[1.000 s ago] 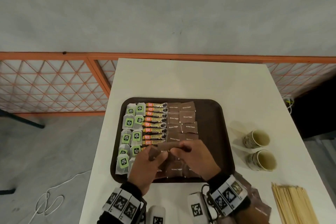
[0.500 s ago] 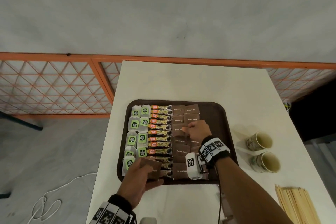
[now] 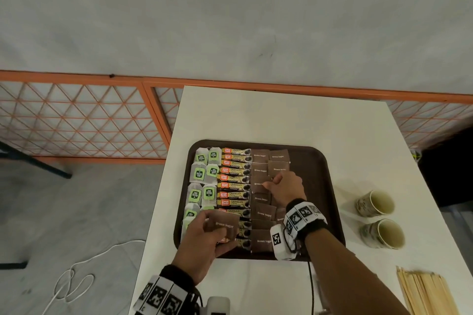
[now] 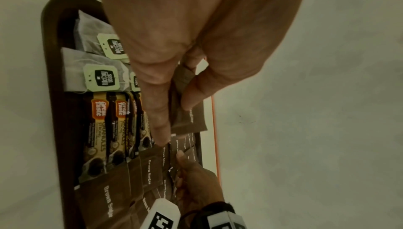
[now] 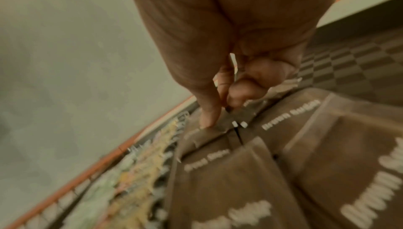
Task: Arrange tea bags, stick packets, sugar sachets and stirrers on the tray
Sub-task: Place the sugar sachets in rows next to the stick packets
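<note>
A dark brown tray (image 3: 321, 174) holds tea bags (image 3: 202, 176) at its left, stick packets (image 3: 234, 179) in the middle and brown sugar sachets (image 3: 261, 212) beside them. My left hand (image 3: 217, 230) hovers over the tray's near left corner and grips a few brown sugar sachets (image 3: 224, 224), seen edge-on between thumb and fingers (image 4: 187, 115). My right hand (image 3: 271, 183) is over the middle of the sugar rows and pinches the corner of one sachet (image 5: 220, 126) lying there. Wooden stirrers (image 3: 427, 294) lie on the table at the near right.
Two paper cups (image 3: 375, 203) (image 3: 382, 234) stand on the white table (image 3: 281, 115) right of the tray. An orange lattice railing (image 3: 76, 120) runs behind the table. A white cable (image 3: 76, 279) lies on the floor at the left.
Both hands were together at the tray's near side. My right hand reached forward to the middle of the sugar rows and has stayed there; my left hand stays near with the sachets.
</note>
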`<state>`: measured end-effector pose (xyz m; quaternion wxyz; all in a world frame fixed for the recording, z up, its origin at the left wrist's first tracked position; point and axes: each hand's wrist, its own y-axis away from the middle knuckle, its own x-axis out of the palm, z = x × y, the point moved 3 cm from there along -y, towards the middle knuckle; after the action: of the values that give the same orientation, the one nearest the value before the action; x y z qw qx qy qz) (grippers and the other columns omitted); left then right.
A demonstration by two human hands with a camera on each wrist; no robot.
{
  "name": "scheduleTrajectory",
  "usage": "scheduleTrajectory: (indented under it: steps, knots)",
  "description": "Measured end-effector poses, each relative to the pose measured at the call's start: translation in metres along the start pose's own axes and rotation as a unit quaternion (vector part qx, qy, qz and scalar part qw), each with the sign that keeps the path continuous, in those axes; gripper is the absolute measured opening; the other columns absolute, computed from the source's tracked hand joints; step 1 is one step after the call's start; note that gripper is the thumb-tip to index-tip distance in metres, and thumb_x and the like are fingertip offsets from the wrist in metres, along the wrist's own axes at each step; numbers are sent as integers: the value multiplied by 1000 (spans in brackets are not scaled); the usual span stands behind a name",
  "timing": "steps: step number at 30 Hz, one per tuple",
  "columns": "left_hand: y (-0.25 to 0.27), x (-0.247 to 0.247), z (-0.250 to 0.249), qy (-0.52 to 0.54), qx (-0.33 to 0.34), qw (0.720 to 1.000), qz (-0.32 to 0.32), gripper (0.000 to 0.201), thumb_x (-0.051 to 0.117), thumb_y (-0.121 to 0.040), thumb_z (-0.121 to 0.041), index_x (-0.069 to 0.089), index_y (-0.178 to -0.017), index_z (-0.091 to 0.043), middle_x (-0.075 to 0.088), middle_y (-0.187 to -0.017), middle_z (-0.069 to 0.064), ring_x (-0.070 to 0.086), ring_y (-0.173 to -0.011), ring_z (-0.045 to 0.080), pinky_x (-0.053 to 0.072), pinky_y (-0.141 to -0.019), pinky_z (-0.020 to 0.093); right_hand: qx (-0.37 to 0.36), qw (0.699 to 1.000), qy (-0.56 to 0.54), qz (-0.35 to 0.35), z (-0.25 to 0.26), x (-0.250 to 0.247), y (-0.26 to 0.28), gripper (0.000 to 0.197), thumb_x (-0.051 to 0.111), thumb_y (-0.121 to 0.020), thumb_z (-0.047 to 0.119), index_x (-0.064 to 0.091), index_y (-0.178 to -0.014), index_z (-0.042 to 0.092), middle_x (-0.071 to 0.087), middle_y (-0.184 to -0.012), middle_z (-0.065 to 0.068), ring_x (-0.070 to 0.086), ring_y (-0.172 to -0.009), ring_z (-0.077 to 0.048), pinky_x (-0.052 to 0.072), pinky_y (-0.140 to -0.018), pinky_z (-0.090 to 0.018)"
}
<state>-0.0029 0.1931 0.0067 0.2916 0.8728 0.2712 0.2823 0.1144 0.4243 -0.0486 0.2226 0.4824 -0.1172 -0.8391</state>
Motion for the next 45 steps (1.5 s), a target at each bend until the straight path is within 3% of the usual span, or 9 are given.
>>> scheduleTrajectory:
  steps: [3, 9, 14, 18, 22, 26, 34, 41, 45]
  knots:
    - [-1, 5, -5, -3, 29, 1000, -2, 29, 49, -93, 14, 56, -114, -6, 63, -115, 20, 67, -102, 33, 61, -74, 40, -59, 997, -47, -4, 13, -16, 25, 17, 70, -86, 38, 61, -81, 24, 67, -91, 1, 64, -87, -14, 55, -82, -33]
    - [-12, 40, 0, -20, 41, 999, -6, 19, 40, -103, -3, 57, -112, -2, 69, -105, 24, 70, -93, 32, 60, -80, 47, -191, 956, -104, 195, 22, -33, 105, 29, 63, -90, 45, 69, -87, 17, 68, -73, -2, 58, -56, -4, 47, -59, -18]
    - [-19, 68, 15, -146, 43, 988, -14, 14, 48, -101, -12, 59, -97, -3, 71, -94, 21, 74, -81, 31, 62, -70, 45, -183, 963, -140, 141, -16, -40, 105, 9, 75, -82, 29, 74, -89, 22, 72, -81, 3, 66, -71, -8, 55, -71, -30]
    - [-18, 79, 23, -229, 45, 972, 27, 17, 60, -96, -14, 55, -81, -7, 74, -88, 17, 74, -80, 31, 62, -69, 47, -220, 956, -69, 180, -29, -52, 103, 14, 76, -81, 28, 75, -94, 24, 73, -84, 5, 68, -77, -8, 55, -77, -25]
    - [-17, 82, 27, -113, 16, 993, 9, 10, 58, -96, -7, 58, -93, 2, 74, -90, 19, 74, -80, 34, 61, -73, 44, -167, 964, -166, 127, -35, -58, 97, 8, 73, -86, 24, 75, -92, 19, 74, -84, 1, 67, -74, -5, 53, -71, -19]
    - [-23, 83, 28, -53, 22, 997, -49, 12, 56, -97, -8, 58, -101, 4, 73, -95, 25, 74, -85, 38, 62, -70, 40, -120, 955, -221, 156, -33, -49, 102, 12, 73, -86, 23, 73, -85, 11, 67, -65, 2, 58, -55, -3, 47, -56, -15]
    - [-11, 59, 24, -148, -5, 988, -37, 15, 59, -97, -16, 58, -102, -2, 78, -90, 9, 75, -85, 24, 61, -74, 41, 0, 969, -239, 69, -37, -56, 16, 11, 70, -89, 13, 72, -93, 3, 62, -63, -1, 48, -50, -6, 40, -46, -10]
    - [1, 26, 30, -198, -55, 978, -37, 15, 61, -96, -16, 58, -100, -2, 78, -88, 8, 74, -89, 22, 60, -77, 39, 59, 987, -146, 42, -57, -35, -23, 15, 80, -79, 28, 74, -78, 14, 74, -72, -7, 60, -54, -11, 57, -70, -31]
    - [5, 19, 30, -219, -59, 973, -31, 16, 61, -96, -18, 59, -100, -3, 78, -88, 6, 75, -87, 19, 60, -73, 34, 77, 988, -131, 5, -56, -33, -21, 20, 79, -79, 32, 71, -81, 14, 73, -69, -5, 61, -52, -10, 53, -61, -25]
